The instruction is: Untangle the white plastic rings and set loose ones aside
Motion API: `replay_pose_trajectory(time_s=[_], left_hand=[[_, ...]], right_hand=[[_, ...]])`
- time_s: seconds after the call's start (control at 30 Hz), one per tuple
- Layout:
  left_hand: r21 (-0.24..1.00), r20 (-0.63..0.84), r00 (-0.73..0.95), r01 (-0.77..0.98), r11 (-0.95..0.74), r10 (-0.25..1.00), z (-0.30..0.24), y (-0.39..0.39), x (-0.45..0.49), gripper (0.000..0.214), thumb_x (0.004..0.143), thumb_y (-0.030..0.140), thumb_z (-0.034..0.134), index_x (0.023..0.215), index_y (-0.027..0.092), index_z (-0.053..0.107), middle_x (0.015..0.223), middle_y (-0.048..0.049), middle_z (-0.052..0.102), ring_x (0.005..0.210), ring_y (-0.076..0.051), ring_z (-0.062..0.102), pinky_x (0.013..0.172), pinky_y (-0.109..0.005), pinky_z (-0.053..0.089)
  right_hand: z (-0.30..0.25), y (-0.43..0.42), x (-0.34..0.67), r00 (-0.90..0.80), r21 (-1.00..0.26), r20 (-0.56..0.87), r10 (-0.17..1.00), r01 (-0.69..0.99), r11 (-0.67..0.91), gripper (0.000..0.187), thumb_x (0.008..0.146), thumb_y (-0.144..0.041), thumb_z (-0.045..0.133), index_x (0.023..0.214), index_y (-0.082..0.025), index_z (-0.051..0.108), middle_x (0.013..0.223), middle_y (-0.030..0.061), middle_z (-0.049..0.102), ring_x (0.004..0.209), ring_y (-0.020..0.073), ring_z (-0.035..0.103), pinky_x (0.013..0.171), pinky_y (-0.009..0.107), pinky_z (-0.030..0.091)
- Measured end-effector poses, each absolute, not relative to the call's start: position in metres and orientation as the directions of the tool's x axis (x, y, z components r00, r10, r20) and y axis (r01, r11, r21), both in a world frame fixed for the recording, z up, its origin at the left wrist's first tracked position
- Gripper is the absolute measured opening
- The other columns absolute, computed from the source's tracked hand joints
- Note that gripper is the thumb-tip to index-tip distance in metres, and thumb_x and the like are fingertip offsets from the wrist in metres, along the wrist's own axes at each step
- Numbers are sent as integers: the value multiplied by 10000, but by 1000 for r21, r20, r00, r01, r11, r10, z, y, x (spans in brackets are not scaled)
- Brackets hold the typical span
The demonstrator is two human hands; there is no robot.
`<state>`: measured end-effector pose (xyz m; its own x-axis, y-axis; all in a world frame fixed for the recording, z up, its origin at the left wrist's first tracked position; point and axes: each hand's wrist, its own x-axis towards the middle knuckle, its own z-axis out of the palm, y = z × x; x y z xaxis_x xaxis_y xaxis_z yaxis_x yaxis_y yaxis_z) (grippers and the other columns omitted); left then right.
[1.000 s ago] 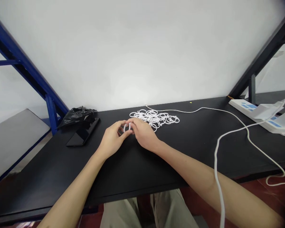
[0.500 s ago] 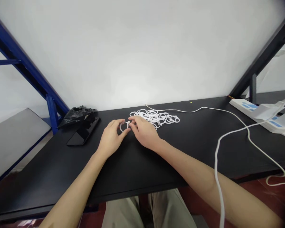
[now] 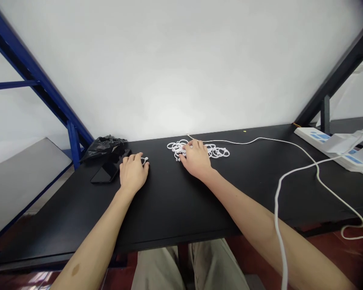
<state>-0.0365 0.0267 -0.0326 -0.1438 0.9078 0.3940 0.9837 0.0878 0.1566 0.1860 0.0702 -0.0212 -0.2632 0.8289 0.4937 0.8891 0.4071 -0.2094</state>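
My left hand (image 3: pixel 132 172) rests low over the black table, left of the middle, with its fingers closed around a white ring-shaped loop (image 3: pixel 144 159). Only the loop's right edge, with a small knob on it, shows between forefinger and thumb. Over a loose pile of similar white loops (image 3: pixel 217 151) lies my right hand (image 3: pixel 196 159), palm down. Its fingers are apart and bent onto the loops, and the hand covers the middle of the pile. I see no single loop gripped there.
Beside my left hand lie a black phone (image 3: pixel 104 173) and a crumpled black plastic bag (image 3: pixel 101 148). A white cable (image 3: pixel 276 201) loops across the right side, over my forearm. White devices with blue panels (image 3: pixel 335 147) stand far right. A white wall (image 3: pixel 181 72) closes the back.
My hands have moved apart. The left one carried its white loop left towards the phone, while the right one let go and went right onto the pile.
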Motion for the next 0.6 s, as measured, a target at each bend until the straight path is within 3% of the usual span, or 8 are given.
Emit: replay_pose_trajectory(time_s=[0.6], left_hand=[[311,461,28,931,-191,887,-29,28,-23,230,898,316,480,1044,199,615,1109,-79,663,1089,-299,501,956,-463,436]], right_hand=[[-24,72,179,-243,-205,480,843,903,377,207,913,-309,535,993,-164,660,1073,128,597,1035,288,490,901,411,391]])
